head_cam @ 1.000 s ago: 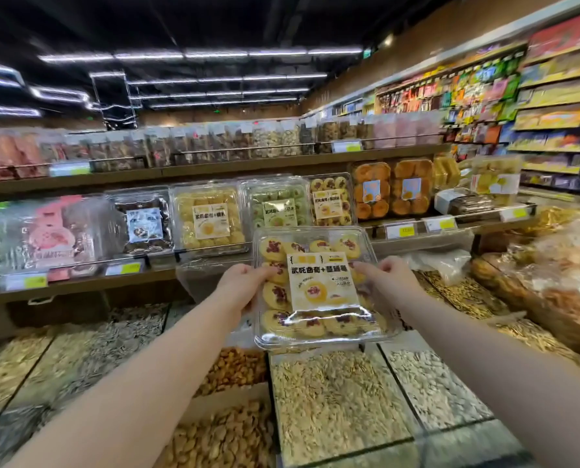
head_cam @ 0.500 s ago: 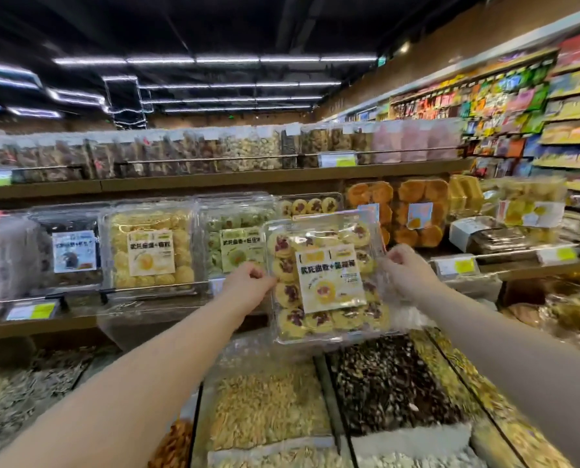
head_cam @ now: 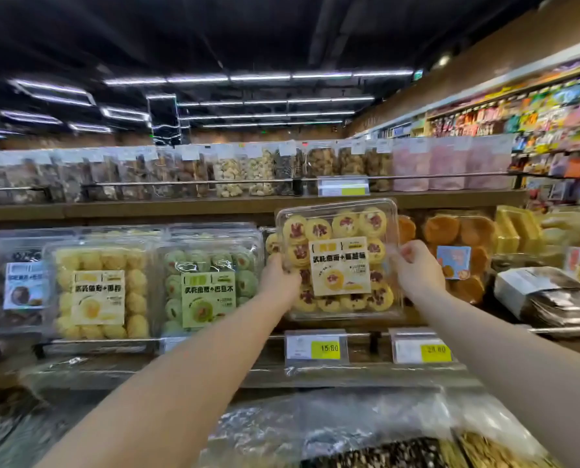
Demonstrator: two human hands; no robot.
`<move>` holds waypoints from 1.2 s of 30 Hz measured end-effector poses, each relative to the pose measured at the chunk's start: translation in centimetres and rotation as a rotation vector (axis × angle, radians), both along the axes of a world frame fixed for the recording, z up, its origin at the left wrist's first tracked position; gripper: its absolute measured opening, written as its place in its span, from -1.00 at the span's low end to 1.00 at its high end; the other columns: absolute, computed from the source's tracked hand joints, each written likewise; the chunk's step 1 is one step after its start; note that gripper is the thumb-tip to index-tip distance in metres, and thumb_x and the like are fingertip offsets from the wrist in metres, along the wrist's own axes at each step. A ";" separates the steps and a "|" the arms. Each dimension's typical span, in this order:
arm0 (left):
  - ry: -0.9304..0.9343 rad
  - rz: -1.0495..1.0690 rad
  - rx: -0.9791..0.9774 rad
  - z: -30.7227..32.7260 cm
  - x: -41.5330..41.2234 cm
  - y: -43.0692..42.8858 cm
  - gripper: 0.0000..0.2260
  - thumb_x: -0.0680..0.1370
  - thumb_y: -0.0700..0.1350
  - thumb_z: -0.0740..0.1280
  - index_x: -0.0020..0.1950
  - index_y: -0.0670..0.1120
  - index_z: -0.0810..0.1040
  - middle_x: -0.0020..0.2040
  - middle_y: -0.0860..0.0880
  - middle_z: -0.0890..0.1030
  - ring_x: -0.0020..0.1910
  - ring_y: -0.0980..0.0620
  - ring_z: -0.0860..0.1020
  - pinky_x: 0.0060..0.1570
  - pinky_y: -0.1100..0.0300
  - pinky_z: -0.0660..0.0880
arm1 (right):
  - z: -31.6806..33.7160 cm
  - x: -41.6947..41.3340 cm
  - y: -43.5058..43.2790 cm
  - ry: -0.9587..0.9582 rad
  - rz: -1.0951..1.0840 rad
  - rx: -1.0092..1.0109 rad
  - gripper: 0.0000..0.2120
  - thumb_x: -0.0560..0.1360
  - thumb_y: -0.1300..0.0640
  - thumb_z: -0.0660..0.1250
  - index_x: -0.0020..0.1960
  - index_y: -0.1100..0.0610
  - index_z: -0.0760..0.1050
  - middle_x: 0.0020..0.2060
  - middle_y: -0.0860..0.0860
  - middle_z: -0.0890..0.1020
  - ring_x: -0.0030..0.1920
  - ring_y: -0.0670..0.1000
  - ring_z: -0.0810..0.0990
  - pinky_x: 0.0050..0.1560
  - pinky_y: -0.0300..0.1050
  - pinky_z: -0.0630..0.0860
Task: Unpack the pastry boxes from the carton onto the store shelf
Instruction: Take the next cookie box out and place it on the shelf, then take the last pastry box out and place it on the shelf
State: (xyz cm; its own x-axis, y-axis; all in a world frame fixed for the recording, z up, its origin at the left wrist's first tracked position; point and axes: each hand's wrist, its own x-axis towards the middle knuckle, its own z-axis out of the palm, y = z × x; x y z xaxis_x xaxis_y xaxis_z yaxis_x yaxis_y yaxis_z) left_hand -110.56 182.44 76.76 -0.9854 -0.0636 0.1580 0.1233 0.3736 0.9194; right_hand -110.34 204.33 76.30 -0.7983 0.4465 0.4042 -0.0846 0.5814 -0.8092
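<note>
A clear plastic pastry box of yellow cookies with red centres and a cream label stands upright at the middle shelf. My left hand grips its left edge and my right hand grips its right edge. The box sits in front of another box of the same kind, just above the shelf rail. The carton is not in view.
Boxes of green cookies and yellow cookies stand to the left, orange pastries to the right. Price tags hang on the rail. Bagged snacks fill the upper shelf. Bulk bins under plastic lie below.
Both hands have carried the pastry box up and forward from over the bulk bins to the middle shelf, tilting it upright. The view has moved closer to the shelf.
</note>
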 end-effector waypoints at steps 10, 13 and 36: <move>-0.071 -0.093 -0.110 -4.3 -2.4 0.8 -0.62 0.61 -0.19 0.21 0.41 0.04 0.32 0.30 0.02 0.38 0.35 0.02 0.38 0.30 0.18 0.31 | -5.7 -6.8 -2.7 -0.216 0.075 0.006 -0.88 0.59 0.05 0.20 0.04 0.10 0.41 0.04 0.12 0.61 -0.01 0.17 0.55 -0.12 -0.10 0.40; -0.055 -0.141 -0.071 -4.4 -2.3 0.1 -0.65 0.62 -0.20 0.21 0.39 0.02 0.32 0.15 0.14 0.40 0.17 0.18 0.38 0.16 0.34 0.27 | -5.3 -7.1 -3.5 -0.239 0.115 -0.010 -0.81 0.60 0.15 0.18 0.16 0.20 0.45 0.11 0.17 0.60 0.04 0.17 0.55 0.02 -0.06 0.44; -0.092 0.289 0.159 -8.3 35.8 -26.0 -0.92 0.59 -0.14 0.27 -0.01 0.03 0.52 -0.07 0.02 0.60 -0.22 0.15 0.58 -0.20 0.25 0.51 | -9.3 27.2 -32.8 -0.217 0.790 -0.019 -0.93 0.49 0.08 0.34 -0.08 0.07 0.50 -0.25 0.01 0.54 -0.21 0.02 0.52 -0.22 -0.15 0.43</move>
State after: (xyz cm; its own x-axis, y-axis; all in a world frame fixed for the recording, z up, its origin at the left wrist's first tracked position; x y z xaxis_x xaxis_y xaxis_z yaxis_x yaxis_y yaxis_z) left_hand -74.76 156.46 68.45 -0.9326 -0.3591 0.0352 -0.0526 0.2318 0.9713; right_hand -83.14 171.52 67.03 -0.9399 -0.2751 0.2022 -0.3036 0.4020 -0.8638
